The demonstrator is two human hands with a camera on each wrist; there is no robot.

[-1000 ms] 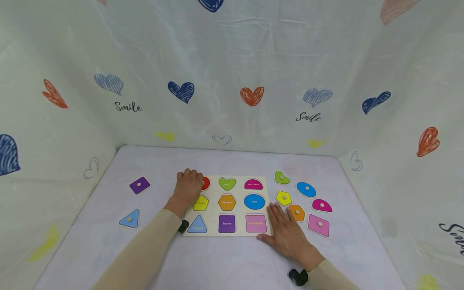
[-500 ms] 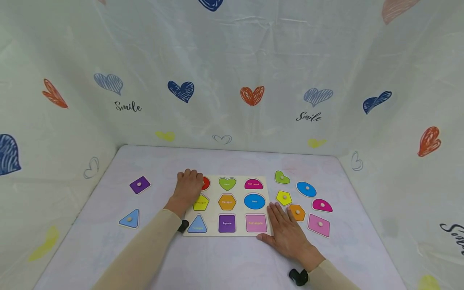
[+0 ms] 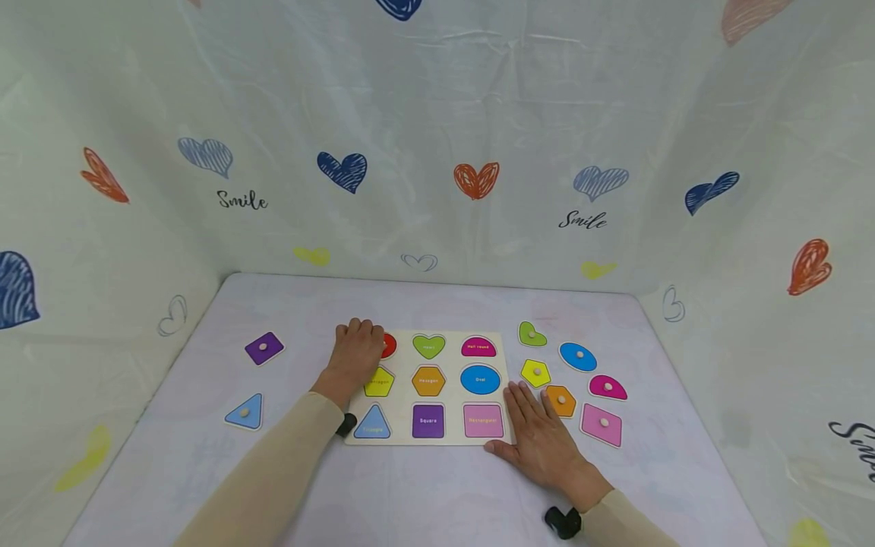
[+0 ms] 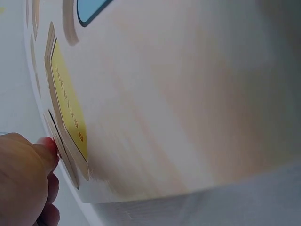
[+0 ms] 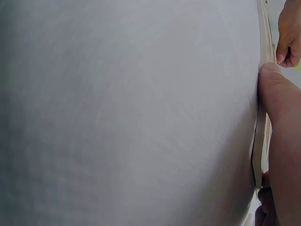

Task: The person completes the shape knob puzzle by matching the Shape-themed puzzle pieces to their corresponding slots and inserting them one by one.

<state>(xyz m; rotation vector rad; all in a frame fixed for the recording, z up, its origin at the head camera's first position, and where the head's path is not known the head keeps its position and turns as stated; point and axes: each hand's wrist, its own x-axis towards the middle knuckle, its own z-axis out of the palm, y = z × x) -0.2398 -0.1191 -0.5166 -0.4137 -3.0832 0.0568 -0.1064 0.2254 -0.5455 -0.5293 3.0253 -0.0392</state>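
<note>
A wooden shape puzzle board with printed shapes lies mid-table. At its far left corner my left hand bends over the red circle piece, thumb and curled fingers pinching it; most of the piece is hidden under the hand. In the left wrist view the thumb meets red just beyond the yellow pentagon recess. My right hand lies flat along the board's right edge, fingers straight, thumb at the near right corner. Its fingertips are close to the orange hexagon piece.
Left of the board lie a purple square piece and a blue triangle piece. To the right are the green heart, blue oval, yellow pentagon, magenta half-round and pink rectangle pieces. A printed curtain encloses the table.
</note>
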